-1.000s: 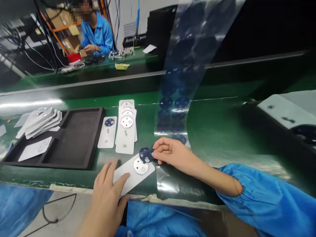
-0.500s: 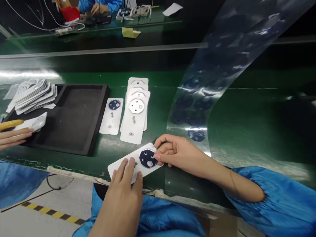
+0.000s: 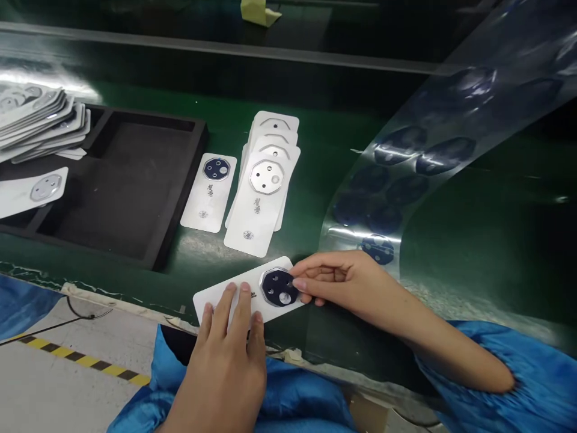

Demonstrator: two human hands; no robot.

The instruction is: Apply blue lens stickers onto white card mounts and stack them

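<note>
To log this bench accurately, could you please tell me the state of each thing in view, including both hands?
White rectangular card, lying slantwise, pressed down.
Dark blue octagonal cover, lying on that card.
Left hand, flat on the card.
Right hand, fingertips touching the cover.
Clear plastic film, draped, carrying dark blue covers.
Black foam tray, holding one white card.

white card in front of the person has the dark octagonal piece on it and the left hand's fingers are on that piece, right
Not quite: the fingers on the dark octagonal piece belong to the right hand, not the left. The head view shows the left hand on the bare part of the white card, beside the piece.
</note>
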